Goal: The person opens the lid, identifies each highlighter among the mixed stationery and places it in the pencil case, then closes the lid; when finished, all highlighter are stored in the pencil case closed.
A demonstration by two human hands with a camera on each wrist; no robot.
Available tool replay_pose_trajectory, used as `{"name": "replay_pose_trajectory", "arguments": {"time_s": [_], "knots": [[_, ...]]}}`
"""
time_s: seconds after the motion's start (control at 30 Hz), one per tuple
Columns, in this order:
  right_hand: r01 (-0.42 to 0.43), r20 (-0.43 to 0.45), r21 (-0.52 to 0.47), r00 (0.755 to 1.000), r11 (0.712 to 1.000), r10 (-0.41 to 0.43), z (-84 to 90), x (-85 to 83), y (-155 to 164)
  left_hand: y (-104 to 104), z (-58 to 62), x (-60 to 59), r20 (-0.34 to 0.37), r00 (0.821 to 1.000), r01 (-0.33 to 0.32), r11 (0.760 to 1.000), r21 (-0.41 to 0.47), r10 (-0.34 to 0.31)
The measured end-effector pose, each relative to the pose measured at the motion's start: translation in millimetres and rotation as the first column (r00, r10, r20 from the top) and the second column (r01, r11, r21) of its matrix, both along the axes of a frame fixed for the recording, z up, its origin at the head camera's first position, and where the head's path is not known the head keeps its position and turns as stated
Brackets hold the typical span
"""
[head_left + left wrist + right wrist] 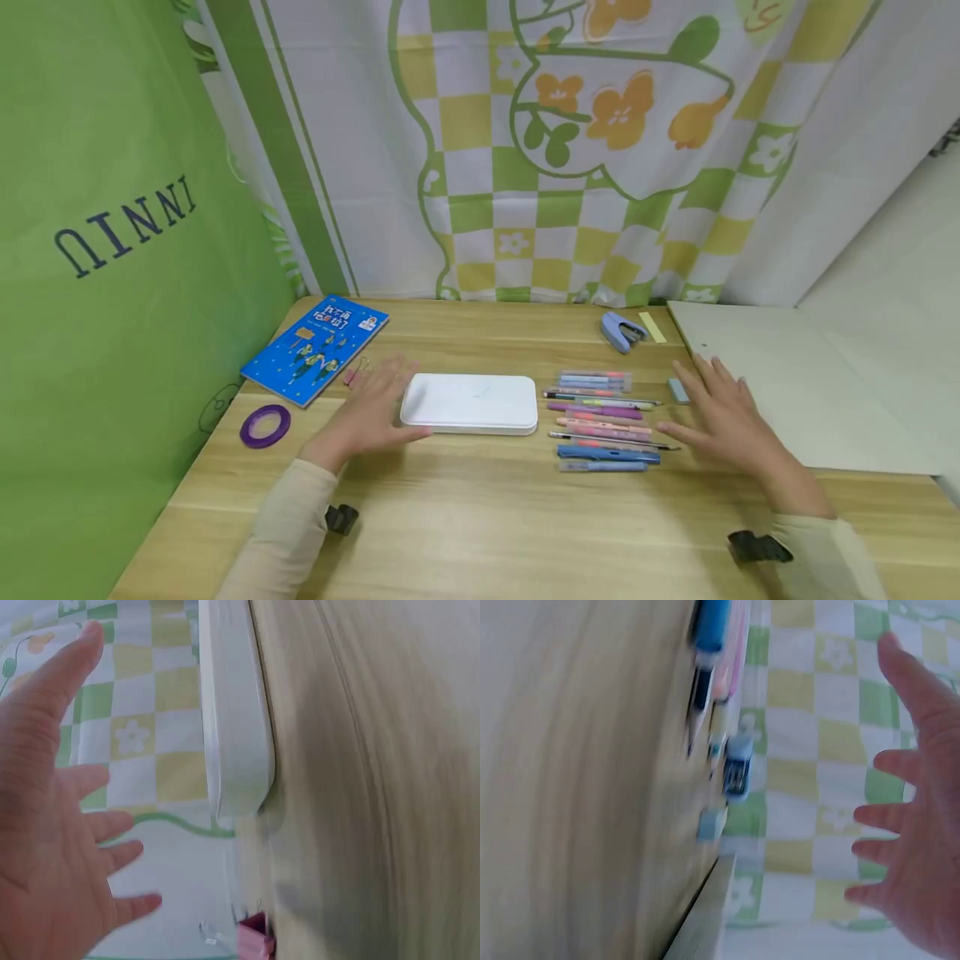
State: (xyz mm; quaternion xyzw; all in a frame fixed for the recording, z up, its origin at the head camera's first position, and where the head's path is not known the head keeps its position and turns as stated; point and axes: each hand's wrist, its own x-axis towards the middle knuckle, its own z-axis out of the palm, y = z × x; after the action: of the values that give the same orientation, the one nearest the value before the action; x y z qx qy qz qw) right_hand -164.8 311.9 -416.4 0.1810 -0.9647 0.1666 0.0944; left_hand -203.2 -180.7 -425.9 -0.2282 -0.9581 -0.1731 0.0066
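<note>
A white pencil case [470,403] lies shut in the middle of the wooden desk [480,517]. My left hand [369,408] hovers at its left end with fingers spread, holding nothing; the left wrist view shows the open palm [52,825] beside the case [234,712]. To the right of the case lies a row of several pens and pencils [603,419]. My right hand [726,417] is spread open just right of the row, holding nothing. The right wrist view shows that hand [911,825] above the desk with the pens [712,667] blurred.
A blue book [316,348], a purple tape ring [265,426] and pink binder clips [352,374] lie at the left. A blue stapler [621,331], a yellow strip [652,327] and a small eraser [678,390] sit at the back right. A white board [795,392] adjoins the desk's right side.
</note>
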Motion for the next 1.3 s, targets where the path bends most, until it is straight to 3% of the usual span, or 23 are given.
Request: {"name": "replay_pose_trajectory", "arguments": {"time_s": [0.1, 0.2, 0.27, 0.33, 0.43, 0.63, 0.83, 0.97, 1.3], "knots": [[-0.107, -0.162, -0.031, 0.982, 0.994, 0.101, 4.4, -3.7, -14.2, 6.2, -2.3, -1.4, 0.061, 0.998, 0.020, 0.984, 0.177, -0.031], [-0.226, -0.308, -0.034, 0.929, 0.974, 0.205, 8.8, -11.9, -33.8, 12.8, -6.2, -3.9, 0.114, 0.993, 0.001, 0.942, 0.336, -0.042], [-0.295, -0.351, -0.031, 0.898, 0.955, 0.266, 10.4, -17.9, -49.9, 16.1, -10.0, -6.1, 0.152, 0.988, -0.031, 0.917, 0.399, -0.033], [-0.355, -0.353, -0.034, 0.879, 0.934, 0.321, 12.2, -23.2, -68.7, 18.0, -14.0, -9.5, 0.177, 0.984, -0.054, 0.910, 0.411, -0.022], [-0.410, -0.291, -0.028, 0.876, 0.912, 0.385, 13.1, -28.0, -99.3, 18.9, -18.8, -16.3, 0.228, 0.974, -0.086, 0.912, 0.401, -0.008], [-0.485, -0.070, -0.027, 0.873, 0.874, 0.483, 6.4, -36.9, -162.2, 13.6, -25.4, -23.2, 0.325, 0.945, -0.159, 0.908, 0.387, 0.026], [-0.515, 0.068, 0.042, 0.856, 0.856, 0.512, -2.8, -51.0, -202.1, 10.4, -32.8, -25.7, 0.316, 0.949, -0.097, 0.934, 0.344, -0.018], [-0.538, 0.101, 0.054, 0.841, 0.841, 0.532, -6.3, -57.3, -218.1, 9.1, -34.9, -25.9, 0.335, 0.942, -0.087, 0.942, 0.323, -0.028], [-0.498, 0.233, 0.060, 0.850, 0.865, 0.473, -16.5, -63.0, -233.4, 7.3, -33.8, -25.9, 0.361, 0.932, -0.084, 0.939, 0.332, -0.044]]}}
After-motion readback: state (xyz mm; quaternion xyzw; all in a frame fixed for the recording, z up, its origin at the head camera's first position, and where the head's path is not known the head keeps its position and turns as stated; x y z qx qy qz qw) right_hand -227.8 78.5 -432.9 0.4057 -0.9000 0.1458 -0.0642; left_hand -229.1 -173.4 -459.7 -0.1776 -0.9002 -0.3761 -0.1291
